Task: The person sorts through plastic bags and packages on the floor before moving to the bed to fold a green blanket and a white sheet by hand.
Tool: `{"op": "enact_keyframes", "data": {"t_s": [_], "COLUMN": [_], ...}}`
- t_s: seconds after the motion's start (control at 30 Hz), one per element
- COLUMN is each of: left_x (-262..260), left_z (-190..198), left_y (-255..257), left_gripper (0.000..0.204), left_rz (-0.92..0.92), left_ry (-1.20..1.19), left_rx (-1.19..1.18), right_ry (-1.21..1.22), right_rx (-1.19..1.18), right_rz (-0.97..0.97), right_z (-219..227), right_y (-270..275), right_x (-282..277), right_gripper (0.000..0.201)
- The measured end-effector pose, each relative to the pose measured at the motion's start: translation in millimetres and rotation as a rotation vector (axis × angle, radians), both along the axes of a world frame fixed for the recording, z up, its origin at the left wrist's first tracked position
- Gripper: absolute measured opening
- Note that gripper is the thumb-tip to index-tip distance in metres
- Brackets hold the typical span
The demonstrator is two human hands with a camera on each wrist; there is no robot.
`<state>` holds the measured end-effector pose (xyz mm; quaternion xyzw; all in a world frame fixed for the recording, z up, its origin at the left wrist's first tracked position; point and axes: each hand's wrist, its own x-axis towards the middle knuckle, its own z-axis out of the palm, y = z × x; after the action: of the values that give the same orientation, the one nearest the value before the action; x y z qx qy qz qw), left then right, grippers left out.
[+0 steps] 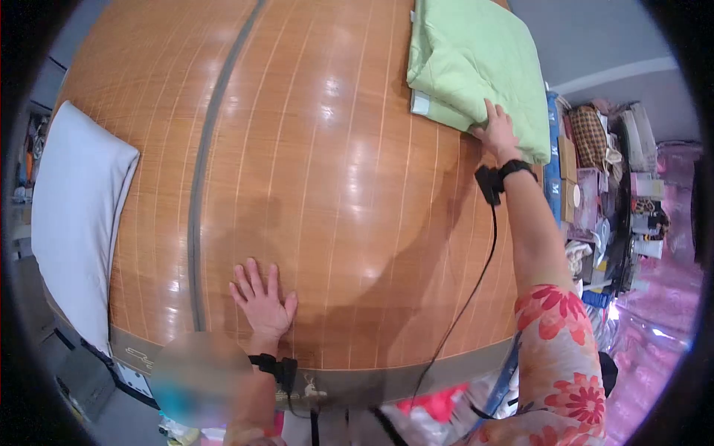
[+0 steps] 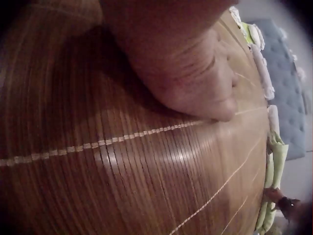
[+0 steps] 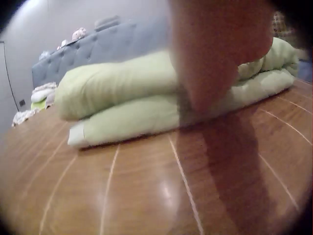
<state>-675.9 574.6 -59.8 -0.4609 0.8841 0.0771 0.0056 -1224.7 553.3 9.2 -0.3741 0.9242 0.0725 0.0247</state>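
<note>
The folded green quilt (image 1: 476,63) lies at the far right corner of the bamboo mat (image 1: 327,193), already folded into a thick pad, the right hand (image 1: 497,132) flat on its near edge, the left hand (image 1: 260,301) spread, bracing on the mat.

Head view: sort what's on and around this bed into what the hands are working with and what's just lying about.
In hand:
- folded green quilt, right hand resting on its near corner
- bamboo mat, left hand pressed flat on it

Lying about:
- white pillow at the mat's left edge
- cluttered boxes and bags beside the bed on the right
</note>
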Motion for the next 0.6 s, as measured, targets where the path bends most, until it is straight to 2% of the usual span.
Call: {"op": "enact_keyframes", "data": {"t_s": [0.07, 0.13, 0.2, 0.23, 0.33, 0.47, 0.6], "left_x": [1, 2, 2, 2, 10, 11, 17], "left_z": [-1, -1, 0, 0, 6, 4, 7], "left_y": [0, -1, 0, 0, -4, -3, -1], "left_gripper": [0.068, 0.068, 0.067, 0.067, 0.067, 0.062, 0.063], "left_rz": [-0.019, -0.01, 0.018, 0.034, 0.069, 0.083, 0.076], "left_ry": [0.039, 0.049, 0.04, 0.047, 0.042, 0.158, 0.201], "left_rx": [-0.013, 0.0, 0.019, 0.078, 0.184, 0.202, 0.191], "right_ry": [0.096, 0.158, 0.076, -0.012, -0.274, -0.226, -0.305], "right_rx": [0.067, 0.136, 0.014, -0.011, -0.187, -0.06, 0.023], "right_rz": [-0.089, -0.097, -0.118, -0.06, 0.185, 0.381, 0.445], "right_z": [-5, -9, -12, -14, -39, -32, -22], "right_y": [5, 16, 25, 32, 56, 73, 81], "right_x": [18, 30, 56, 80, 184, 351, 440], "right_gripper": [0.071, 0.068, 0.066, 0.062, 0.054, 0.055, 0.056]}}
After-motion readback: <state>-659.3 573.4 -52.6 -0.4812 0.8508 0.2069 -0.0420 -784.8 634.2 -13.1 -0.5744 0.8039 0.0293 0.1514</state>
